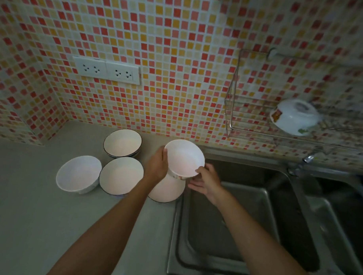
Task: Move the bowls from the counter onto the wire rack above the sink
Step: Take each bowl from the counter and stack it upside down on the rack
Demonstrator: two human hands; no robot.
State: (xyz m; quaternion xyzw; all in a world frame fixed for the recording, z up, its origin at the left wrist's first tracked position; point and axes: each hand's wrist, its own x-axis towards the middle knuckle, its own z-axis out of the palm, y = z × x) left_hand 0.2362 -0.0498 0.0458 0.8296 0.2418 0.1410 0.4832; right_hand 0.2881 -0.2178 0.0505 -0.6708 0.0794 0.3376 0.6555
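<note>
Both hands hold one white bowl (184,159) with a flower print, tilted, above the counter's right end. My left hand (158,164) grips its left rim and my right hand (206,180) pinches its near right rim. Under it stands another white bowl (166,190), partly hidden. Three more white bowls stand on the counter: back (122,143), front left (78,174), front middle (121,175). On the wire rack (249,119) on the wall, one white bowl (294,116) lies upside down.
A steel double sink (235,221) lies right of the grey counter (29,214). A tap (309,157) juts from the wall under the rack. Two double sockets (106,71) sit on the mosaic tile wall. The rack's left half holds nothing.
</note>
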